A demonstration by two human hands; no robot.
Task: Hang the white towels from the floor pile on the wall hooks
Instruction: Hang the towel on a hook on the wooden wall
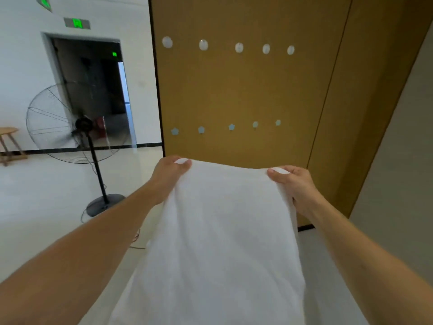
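The white towel (225, 231) is held stretched by its top corners, pinched by the left hand (171, 174) and the right hand (293, 184); the wall hooks (230, 127) lie directly ahead, above its edge.

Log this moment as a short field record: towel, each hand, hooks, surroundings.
towel: white towel, held up by its top edge, spread between both hands, hanging down toward the camera
left hand: left hand pinches the top left corner
right hand: right hand pinches the top right corner
hooks: upper row of five round white hooks and lower row of five pale blue hooks on the brown wall panel, all bare
towels hung: none visible
surroundings: standing fan at left, on the floor
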